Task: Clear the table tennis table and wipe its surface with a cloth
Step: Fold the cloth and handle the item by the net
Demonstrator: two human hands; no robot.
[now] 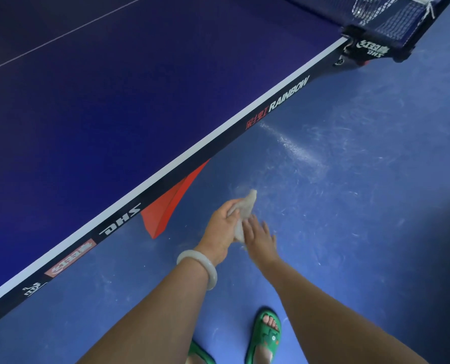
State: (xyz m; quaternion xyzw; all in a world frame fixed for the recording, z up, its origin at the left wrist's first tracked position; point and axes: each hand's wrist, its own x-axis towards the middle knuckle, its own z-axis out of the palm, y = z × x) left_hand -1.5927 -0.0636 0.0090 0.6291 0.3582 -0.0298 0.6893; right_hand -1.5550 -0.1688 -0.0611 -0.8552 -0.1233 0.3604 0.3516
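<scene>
Cloth (245, 209): bunched in the left hand (220, 228), grip clenched round it, over the floor (363, 219) beside the worktop (113, 101); right hand (258, 236) flat against it, grip released; step, seemingly readying the cloth; next, lift it onto the worktop and wipe.

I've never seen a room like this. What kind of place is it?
Most likely a table tennis hall or sports room: there is a dark blue table tennis table, its net clamped at the side, and a scuffed blue floor. The left hand grips a cloth.
</scene>
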